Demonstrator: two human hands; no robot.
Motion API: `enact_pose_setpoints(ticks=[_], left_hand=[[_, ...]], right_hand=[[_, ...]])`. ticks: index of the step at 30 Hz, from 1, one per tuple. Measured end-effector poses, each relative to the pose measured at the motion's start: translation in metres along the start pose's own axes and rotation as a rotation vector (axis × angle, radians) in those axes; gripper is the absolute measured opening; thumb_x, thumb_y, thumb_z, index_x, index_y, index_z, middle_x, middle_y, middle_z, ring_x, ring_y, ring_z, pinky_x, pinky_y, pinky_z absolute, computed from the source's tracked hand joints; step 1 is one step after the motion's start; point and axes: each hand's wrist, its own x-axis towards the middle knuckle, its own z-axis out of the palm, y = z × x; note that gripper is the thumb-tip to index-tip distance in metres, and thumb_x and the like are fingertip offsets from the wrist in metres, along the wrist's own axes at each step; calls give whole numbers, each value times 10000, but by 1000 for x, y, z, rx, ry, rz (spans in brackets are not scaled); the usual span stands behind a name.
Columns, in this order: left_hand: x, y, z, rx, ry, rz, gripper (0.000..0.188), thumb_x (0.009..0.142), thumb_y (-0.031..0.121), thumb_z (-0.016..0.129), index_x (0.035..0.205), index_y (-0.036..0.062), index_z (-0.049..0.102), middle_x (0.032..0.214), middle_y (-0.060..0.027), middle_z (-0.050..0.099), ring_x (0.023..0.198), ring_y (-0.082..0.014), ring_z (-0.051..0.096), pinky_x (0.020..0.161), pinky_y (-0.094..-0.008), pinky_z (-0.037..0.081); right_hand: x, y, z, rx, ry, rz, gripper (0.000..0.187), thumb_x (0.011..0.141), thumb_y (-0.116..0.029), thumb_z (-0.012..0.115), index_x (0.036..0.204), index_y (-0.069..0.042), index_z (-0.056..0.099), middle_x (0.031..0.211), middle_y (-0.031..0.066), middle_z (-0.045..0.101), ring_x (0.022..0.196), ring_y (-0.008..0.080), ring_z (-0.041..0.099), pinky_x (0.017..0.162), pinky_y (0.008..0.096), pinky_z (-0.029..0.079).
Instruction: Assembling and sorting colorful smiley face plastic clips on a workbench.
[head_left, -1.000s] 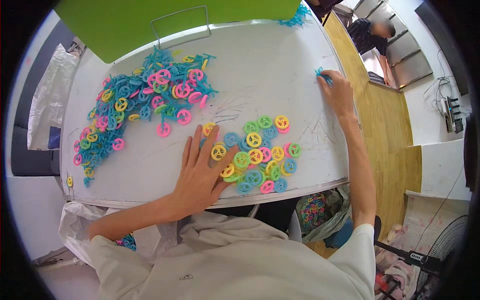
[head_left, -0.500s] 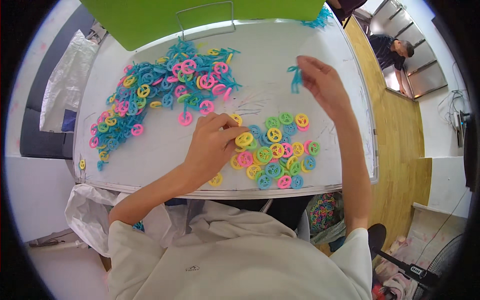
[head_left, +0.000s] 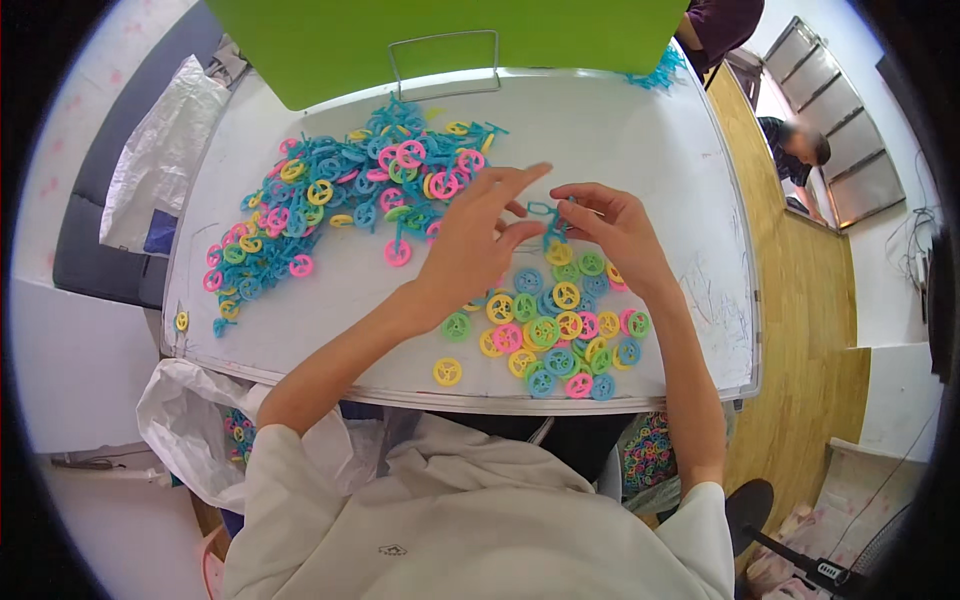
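Observation:
My right hand [head_left: 617, 232] pinches a small blue plastic piece [head_left: 543, 209] with a loop at one end. Just below that piece is a yellow wheel [head_left: 558, 254]; whether the two are joined, I cannot tell. Close on the left, my left hand [head_left: 482, 228] has its index finger stretched out and its thumb apart, with nothing visible between them. Beneath both hands lies a loose spread of small spoked wheels [head_left: 544, 331] in yellow, green, pink and blue. A larger heap of blue pieces with coloured wheels [head_left: 345, 175] covers the table's left side.
A green board [head_left: 450, 40] with a wire stand [head_left: 445, 92] borders the white table's [head_left: 690, 190] far edge. More blue pieces [head_left: 660, 72] lie at the far right corner. A white sack [head_left: 190, 420] hangs by the near left edge. Another person [head_left: 795, 150] bends down beyond the table.
My right hand has come left and down with the blue piece. My left hand has moved up and right, away from the yellow wheel it held, and its fingers have spread.

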Motion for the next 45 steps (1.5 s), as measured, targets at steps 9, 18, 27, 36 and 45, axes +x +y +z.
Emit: enact_pose_setpoints(ticks=[9,18,27,36,45], left_hand=[[8,-17,5,-335,-99,-279,136,861,53,624,985,-3,639,878,-68,656,745,-118,618,670,-240,517],[8,-33,-5,-931,-355,-666,148,921,94,579,1056,34,579,924,-13,579,820,-82,570,773,-215,511],[-2,-13,13,-365,23,-288,139,871,87,646,959,-13,609,871,-78,641,778,-128,644,676,-241,546],[3,-25,5,50,102,226,143,786,-36,663,920,4,637,910,-74,589,767,-195,637,655,-280,542],[-3,-45,-32,427,-436,82,198,717,76,729,904,49,670,917,-100,617,787,-186,597,627,-319,462]], right_hand=[[-6,-1,6,100,-40,-130,382,822,-2,664,1196,-29,588,924,10,618,861,70,586,765,221,496],[-9,-2,9,6,-28,-236,424,780,60,675,1189,2,578,963,51,632,923,98,600,819,231,503],[-9,1,21,129,182,-14,334,825,-48,678,1133,33,578,961,93,668,848,131,644,762,252,547],[-7,0,26,145,200,27,376,878,-136,648,1208,12,546,977,79,666,865,112,625,801,259,535],[-4,13,4,576,80,163,270,937,-166,571,1159,-11,576,927,24,624,864,100,605,809,264,532]])
